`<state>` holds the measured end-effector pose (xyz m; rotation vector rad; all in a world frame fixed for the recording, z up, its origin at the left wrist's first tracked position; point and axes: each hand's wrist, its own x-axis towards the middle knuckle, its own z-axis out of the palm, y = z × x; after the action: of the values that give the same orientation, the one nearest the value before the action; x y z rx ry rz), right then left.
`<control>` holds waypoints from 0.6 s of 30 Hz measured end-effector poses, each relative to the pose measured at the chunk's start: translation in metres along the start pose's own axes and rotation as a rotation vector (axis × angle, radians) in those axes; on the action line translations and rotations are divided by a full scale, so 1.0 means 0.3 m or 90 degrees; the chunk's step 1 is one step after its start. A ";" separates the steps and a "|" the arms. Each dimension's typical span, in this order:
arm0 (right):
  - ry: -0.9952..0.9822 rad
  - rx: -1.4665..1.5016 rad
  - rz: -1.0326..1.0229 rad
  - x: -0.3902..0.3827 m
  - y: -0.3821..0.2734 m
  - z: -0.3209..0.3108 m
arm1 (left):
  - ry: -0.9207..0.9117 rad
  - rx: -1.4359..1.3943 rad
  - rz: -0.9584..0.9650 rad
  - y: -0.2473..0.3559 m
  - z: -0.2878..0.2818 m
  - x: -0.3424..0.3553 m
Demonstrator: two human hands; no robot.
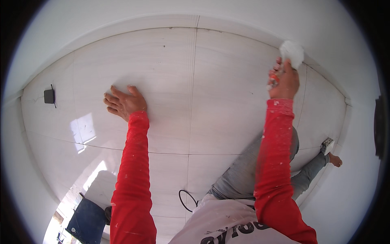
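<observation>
My left hand [125, 101] rests on the pale tiled floor [162, 65] with its fingers spread, holding nothing. My right hand [285, 81] reaches out to the far right, fingers closed round a hand tool [292, 53] with a white, lumpy-looking head and some orange at its grip. That white head is at the foot of the far wall, where wall and floor meet; its exact kind is unclear, and I cannot tell whether it touches the wall. White specks cover the skin and the red sleeve on this side.
White walls [227, 12] bound the floor. A small dark square object [49, 96] lies at the left. A dark blue item [86, 221] stands at the lower left, near sunlit patches. Near my body is a black loop [187, 201]; a white-and-dark block [327, 145] sits by my foot.
</observation>
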<state>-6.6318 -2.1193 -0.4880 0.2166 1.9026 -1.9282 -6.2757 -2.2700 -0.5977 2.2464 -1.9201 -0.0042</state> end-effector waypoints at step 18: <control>-0.437 -0.237 0.052 0.017 -0.109 0.004 | 0.020 0.040 0.017 0.026 0.034 -0.019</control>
<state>-6.6492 -2.1222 -0.4601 -0.4199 1.6816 -1.3135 -6.2854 -2.2669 -0.6073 2.2450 -1.9608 0.0960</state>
